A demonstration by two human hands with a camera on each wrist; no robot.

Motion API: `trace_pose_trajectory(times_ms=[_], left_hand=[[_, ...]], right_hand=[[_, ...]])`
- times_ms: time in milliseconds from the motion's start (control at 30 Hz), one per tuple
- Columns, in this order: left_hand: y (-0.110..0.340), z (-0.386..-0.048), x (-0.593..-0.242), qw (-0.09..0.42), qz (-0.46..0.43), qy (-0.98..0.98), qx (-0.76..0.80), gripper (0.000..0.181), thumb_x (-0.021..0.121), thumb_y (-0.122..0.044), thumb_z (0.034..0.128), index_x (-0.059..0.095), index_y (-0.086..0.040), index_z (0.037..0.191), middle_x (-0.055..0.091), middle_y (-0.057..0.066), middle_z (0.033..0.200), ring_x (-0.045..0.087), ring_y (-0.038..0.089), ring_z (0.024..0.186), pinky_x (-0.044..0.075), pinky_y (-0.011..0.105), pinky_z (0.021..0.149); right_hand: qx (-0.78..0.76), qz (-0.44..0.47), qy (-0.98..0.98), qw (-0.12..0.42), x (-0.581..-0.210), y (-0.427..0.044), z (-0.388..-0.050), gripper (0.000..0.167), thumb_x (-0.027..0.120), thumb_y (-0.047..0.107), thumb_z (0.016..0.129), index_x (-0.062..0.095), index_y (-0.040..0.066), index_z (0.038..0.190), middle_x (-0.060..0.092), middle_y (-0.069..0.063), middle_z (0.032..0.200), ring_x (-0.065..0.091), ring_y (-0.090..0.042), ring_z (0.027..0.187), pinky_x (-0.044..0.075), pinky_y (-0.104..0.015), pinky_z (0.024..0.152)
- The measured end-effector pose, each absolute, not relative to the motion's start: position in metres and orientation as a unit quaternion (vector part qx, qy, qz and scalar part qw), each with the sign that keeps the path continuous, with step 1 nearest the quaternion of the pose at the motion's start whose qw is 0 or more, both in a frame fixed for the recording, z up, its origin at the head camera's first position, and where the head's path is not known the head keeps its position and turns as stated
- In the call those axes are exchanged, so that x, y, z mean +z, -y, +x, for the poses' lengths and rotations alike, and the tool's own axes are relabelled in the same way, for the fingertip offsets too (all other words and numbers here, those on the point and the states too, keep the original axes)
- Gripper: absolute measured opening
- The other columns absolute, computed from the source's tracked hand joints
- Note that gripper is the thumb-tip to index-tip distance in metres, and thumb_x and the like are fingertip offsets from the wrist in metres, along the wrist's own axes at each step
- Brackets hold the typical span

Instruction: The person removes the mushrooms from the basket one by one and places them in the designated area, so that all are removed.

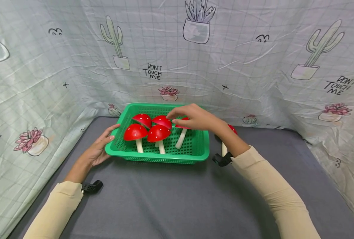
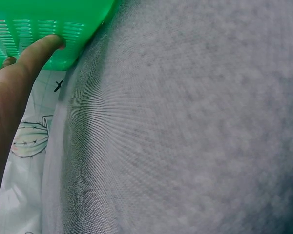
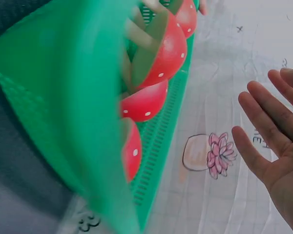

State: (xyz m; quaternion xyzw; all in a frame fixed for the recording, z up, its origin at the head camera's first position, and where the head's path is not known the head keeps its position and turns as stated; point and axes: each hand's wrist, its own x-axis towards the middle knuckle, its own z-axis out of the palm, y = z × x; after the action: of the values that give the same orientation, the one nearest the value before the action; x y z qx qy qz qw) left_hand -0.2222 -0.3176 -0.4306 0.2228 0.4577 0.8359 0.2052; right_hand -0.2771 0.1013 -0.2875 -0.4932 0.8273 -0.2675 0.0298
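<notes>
Left sleeve (image 1: 55, 212) and right sleeve (image 1: 272, 192): bottom corners, both cut off by the frame. Grey worktop (image 1: 165, 199): ran out of frame below. Left hand (image 1: 99, 151): centre left, grip spread with straight digits touching the basket's left side; several fingers were hidden. Green basket (image 1: 162, 155): centre; in the right wrist view its near wall was blurred and covered some stems. Clustered mushrooms (image 1: 135, 132): four, red-capped, inside at left; the rear stems were largely concealed. Fifth mushroom (image 1: 180, 138): inside at right, cap partly covered. Sixth mushroom (image 1: 224, 149): outside, right of the basket, mostly behind the forearm. Right hand (image 1: 195, 118): above the basket, grip spread, nothing held; cap contact could not be told. Cactus-print cloth (image 1: 171, 49): background, cropped at top.
</notes>
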Motion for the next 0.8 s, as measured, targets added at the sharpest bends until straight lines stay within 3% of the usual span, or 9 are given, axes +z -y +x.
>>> trace_pose_trajectory(times_ms=[467,800], left_hand=[[0.317,-0.223,-0.432,0.207,0.225,-0.452,0.838,0.052,0.027,-0.004,0.1115,0.02,-0.024,0.159,0.049,0.012,0.14,0.07,0.029,0.107,0.059,0.042,0.088],[0.318,-0.223,-0.434,0.209,0.226,-0.446,0.84,0.052,0.023,-0.003,0.1115,0.02,-0.024,0.159,0.048,0.012,0.14,0.07,0.03,0.107,0.059,0.042,0.087]], right_hand=[[-0.247,-0.525,-0.812,0.056,-0.275,-0.063,-0.301,0.025,0.061,0.02,0.103,0.071,0.012,0.125,0.072,0.001,0.122,0.068,-0.014,0.105,0.054,-0.027,0.094],[-0.247,-0.518,-0.814,0.091,-0.274,-0.043,-0.316,0.025,0.061,0.021,0.103,0.071,0.013,0.125,0.073,0.003,0.119,0.067,-0.009,0.109,0.051,-0.024,0.098]])
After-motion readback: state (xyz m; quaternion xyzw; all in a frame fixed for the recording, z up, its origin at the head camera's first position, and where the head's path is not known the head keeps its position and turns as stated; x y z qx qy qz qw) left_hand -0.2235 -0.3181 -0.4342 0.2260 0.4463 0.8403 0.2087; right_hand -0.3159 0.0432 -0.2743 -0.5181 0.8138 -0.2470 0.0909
